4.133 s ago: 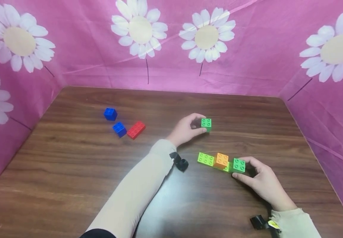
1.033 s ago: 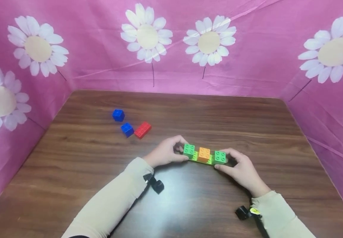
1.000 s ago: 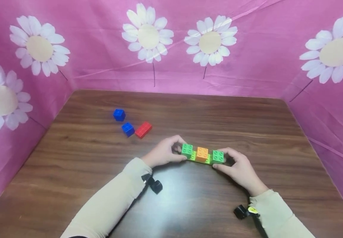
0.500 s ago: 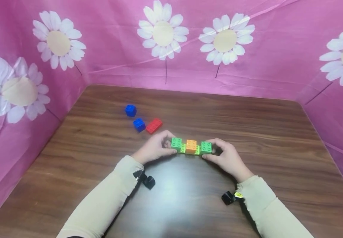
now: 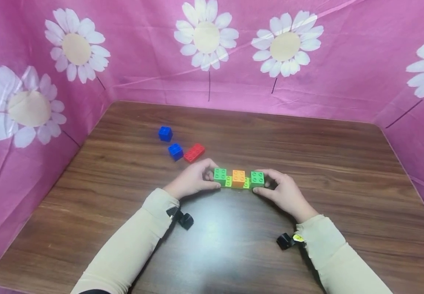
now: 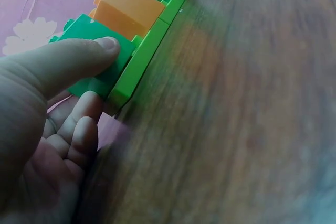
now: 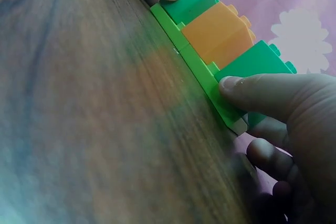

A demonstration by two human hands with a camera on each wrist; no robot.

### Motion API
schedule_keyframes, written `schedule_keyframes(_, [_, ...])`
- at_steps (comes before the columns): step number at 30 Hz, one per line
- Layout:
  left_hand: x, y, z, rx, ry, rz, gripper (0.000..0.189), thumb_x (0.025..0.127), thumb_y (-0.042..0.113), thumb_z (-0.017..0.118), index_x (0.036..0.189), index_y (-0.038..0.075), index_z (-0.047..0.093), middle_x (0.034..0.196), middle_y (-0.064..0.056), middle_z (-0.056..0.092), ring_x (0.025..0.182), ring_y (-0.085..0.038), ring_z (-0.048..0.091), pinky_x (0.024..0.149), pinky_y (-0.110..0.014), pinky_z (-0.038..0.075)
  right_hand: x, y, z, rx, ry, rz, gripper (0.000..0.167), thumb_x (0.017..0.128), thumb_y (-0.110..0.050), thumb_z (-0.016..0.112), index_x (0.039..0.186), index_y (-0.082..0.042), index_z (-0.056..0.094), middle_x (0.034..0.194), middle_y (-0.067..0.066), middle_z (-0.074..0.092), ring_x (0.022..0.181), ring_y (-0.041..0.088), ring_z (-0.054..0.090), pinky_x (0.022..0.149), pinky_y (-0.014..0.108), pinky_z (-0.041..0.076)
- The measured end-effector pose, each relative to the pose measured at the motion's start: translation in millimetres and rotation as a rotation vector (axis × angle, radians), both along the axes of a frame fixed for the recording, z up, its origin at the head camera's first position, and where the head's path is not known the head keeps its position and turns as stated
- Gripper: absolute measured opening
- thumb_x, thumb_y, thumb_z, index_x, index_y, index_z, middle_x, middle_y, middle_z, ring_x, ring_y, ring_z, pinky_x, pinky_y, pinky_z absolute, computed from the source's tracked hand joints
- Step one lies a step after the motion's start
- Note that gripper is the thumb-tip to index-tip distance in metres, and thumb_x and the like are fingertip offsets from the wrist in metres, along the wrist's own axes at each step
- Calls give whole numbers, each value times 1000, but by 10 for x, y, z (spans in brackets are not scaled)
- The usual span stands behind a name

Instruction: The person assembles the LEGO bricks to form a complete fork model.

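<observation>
Two flat lime-green bricks (image 6: 140, 63) lie end to end in a row, their seam showing in both wrist views. An orange brick (image 5: 238, 178) sits over that seam. On the row's left end stands a green brick (image 5: 220, 176), pinched by my left hand (image 5: 195, 178), with the thumb on its near face. My right hand (image 5: 287, 193) pinches another green brick (image 5: 257, 179) at the right end; its thumb (image 7: 247, 90) presses low, near the lime brick. Gaps with lime studs separate the three upper bricks. The fingers on the far side are partly hidden.
Beyond my left hand, two blue bricks (image 5: 175, 151) and a red brick (image 5: 194, 152) lie loose on the wooden table (image 5: 300, 143). A pink cloth (image 5: 153, 49) with daisies rises behind the table and along its sides.
My left hand has brought its green brick from behind the row onto the left end. Both hands have then shifted the row left, closer to the red brick. The head view has turned slightly.
</observation>
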State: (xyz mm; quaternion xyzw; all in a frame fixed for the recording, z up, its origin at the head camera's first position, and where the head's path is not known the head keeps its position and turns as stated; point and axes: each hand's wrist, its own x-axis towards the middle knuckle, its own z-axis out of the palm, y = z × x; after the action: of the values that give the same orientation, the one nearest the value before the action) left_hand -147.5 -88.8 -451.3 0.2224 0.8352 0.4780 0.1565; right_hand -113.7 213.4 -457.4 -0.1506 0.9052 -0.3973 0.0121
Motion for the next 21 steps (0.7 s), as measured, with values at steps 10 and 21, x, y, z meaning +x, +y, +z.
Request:
schedule_keyframes(10, [-32, -32, 67, -47, 7, -12, 42, 82, 18, 84, 118, 13, 63, 104, 3, 69, 93, -12, 66, 85, -30, 55, -12, 14, -8, 5, 6, 0, 47, 81, -18, 85, 124, -17, 68, 88, -2, 64, 81, 16, 56, 71, 31, 46])
schedule_keyframes(21, [-73, -215, 211, -100, 149, 64, 40, 85, 20, 81, 121, 12, 65, 114, 2, 67, 105, -15, 63, 95, -34, 51, 2, -3, -22, 2, -16, -12, 44, 82, -20, 85, 122, -17, 68, 87, -2, 63, 81, 16, 56, 71, 31, 46])
